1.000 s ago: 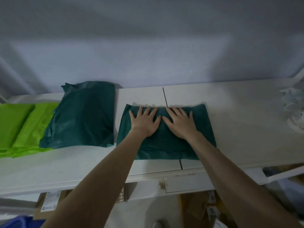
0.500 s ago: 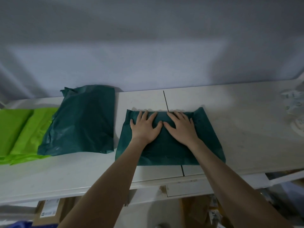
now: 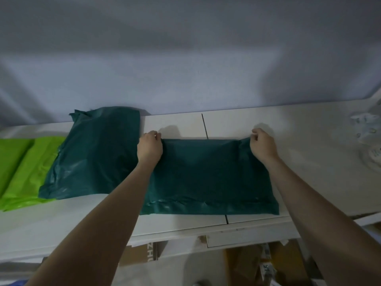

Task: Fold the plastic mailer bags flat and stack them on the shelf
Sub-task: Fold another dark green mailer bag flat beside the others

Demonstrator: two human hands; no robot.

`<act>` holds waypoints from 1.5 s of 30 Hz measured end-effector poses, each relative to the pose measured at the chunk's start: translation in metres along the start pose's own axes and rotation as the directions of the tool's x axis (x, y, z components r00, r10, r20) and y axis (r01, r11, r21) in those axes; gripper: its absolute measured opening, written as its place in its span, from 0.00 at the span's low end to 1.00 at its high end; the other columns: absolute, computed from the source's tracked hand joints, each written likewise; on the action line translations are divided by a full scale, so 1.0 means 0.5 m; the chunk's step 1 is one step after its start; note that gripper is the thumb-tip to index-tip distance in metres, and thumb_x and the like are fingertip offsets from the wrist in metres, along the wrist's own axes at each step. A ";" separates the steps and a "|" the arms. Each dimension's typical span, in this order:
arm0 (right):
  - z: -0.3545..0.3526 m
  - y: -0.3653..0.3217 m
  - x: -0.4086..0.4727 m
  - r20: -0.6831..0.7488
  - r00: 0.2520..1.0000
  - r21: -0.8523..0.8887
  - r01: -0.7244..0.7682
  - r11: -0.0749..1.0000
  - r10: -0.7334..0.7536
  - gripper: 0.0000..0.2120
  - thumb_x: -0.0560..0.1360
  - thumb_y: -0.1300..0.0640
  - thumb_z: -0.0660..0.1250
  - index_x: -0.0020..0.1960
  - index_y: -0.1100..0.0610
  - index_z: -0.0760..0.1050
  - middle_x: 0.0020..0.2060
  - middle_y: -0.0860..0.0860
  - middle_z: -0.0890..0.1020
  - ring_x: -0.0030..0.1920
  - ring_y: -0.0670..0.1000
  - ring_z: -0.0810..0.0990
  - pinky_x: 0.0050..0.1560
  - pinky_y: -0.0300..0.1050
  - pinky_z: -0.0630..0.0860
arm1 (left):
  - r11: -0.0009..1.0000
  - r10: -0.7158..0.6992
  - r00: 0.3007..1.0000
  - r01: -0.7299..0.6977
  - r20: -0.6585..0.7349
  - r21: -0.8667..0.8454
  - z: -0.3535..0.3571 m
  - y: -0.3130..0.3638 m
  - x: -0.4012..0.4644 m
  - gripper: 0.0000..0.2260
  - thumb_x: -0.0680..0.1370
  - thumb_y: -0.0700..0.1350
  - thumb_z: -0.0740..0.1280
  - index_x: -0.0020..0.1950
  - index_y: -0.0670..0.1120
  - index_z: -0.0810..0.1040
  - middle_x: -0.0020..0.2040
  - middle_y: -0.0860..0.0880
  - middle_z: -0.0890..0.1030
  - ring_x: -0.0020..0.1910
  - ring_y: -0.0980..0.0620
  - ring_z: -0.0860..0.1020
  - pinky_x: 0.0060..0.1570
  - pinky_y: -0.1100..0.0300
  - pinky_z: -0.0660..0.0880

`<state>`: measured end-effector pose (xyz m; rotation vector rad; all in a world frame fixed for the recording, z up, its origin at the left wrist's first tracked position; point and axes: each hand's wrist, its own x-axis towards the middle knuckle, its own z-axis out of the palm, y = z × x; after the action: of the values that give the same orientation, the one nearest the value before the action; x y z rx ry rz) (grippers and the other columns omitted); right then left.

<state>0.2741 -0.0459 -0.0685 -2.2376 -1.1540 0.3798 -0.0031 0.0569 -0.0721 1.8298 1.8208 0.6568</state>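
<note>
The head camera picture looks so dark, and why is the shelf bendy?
Head view: dim light, so the dark green mailer bag shows little detail; hands cast soft shadows on the white shelf; the wide-angle lens curves its edges; the right-edge clutter is blurry.

Letters "ZHU" on a cardboard box (image 3: 142,252) under the shelf; "NC" on a label (image 3: 266,267) lower right.

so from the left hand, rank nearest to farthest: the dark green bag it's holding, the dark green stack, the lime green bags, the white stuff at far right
1. dark green mailer bag: pinched by the left hand at its far left corner.
2. dark green stack: just left of the hand.
3. lime green bags: farther left.
4. white clutter: far right, past the right hand.
</note>
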 end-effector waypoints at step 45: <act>0.018 -0.073 -0.041 -0.172 0.980 -0.214 0.065 0.975 -0.103 0.20 0.81 0.52 0.53 0.67 0.63 0.66 0.64 0.63 0.68 0.62 0.62 0.66 0.57 0.56 0.68 | 0.978 0.202 0.976 -0.197 -0.079 0.069 -0.020 -0.016 -0.016 0.17 0.81 0.44 0.55 0.69 0.40 0.67 0.69 0.41 0.65 0.65 0.40 0.65 0.63 0.46 0.64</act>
<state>0.2342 -0.0426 -0.0532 -2.3338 -1.2330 0.0187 -0.0154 0.0491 -0.0695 2.0736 1.7410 0.7705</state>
